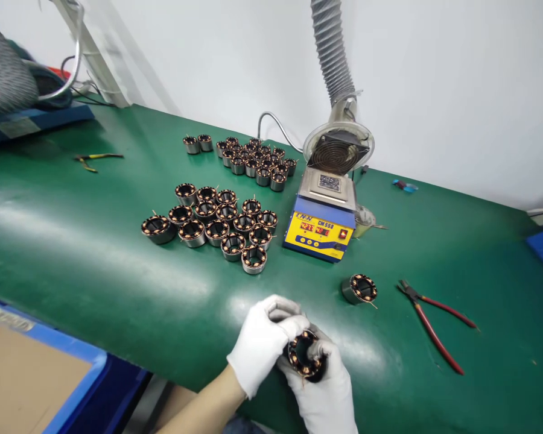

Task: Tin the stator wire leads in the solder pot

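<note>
Both my hands wear white gloves and meet at the near edge of the green table. My left hand (265,340) and my right hand (328,392) are closed together around one round motor stator (304,355) with copper windings, its open bore tilted up toward me. A single stator (360,289) lies on its side just beyond my hands. A cluster of several stators (217,223) stands at the table's middle, and a second group of smaller stators (253,160) sits farther back.
A blue-and-yellow solder pot (322,226) with red digits stands behind the loose stator, under a fume fan (337,150) on a grey hose. Red-handled pliers (434,325) lie to the right, yellow-handled cutters (93,160) far left. A blue bin (49,367) sits at lower left.
</note>
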